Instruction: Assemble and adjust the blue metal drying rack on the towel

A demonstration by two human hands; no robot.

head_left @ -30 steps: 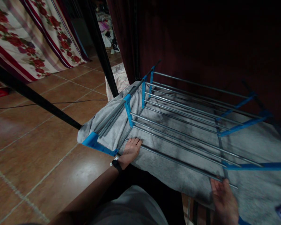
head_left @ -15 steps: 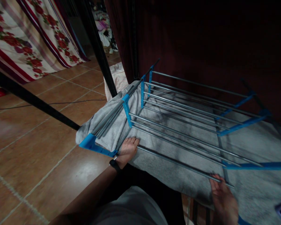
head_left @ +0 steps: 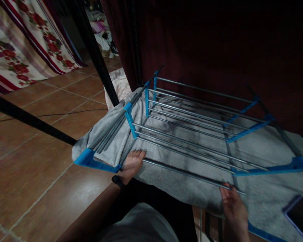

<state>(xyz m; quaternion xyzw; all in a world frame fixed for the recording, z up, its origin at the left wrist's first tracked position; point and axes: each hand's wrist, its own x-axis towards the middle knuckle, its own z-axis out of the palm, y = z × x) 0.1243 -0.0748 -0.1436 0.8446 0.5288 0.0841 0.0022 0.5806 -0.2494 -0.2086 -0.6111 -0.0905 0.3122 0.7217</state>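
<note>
Blue brackets (head_left: 130, 121) bear rods (head_left: 166, 135); hands (head_left: 132, 164) (head_left: 233, 205) hold another rod (head_left: 179, 171).

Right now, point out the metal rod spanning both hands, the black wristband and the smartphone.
Metal rod (head_left: 183, 172): head view, middle of its bare length.
Black wristband (head_left: 118, 181): head view, middle of the band.
Smartphone (head_left: 300, 215): head view, its dark face.

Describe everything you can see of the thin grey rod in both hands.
The thin grey metal-looking rod is straight and plain, with a dull sheen. It runs crosswise over the soft-looking grey cloth, slanting down toward the right of the view; whether it touches the cloth is unclear. The bare left hand grips it and hides its left end, so any joint there cannot be seen. The bare right hand holds it near the other end, which pokes out past that hand.
</note>
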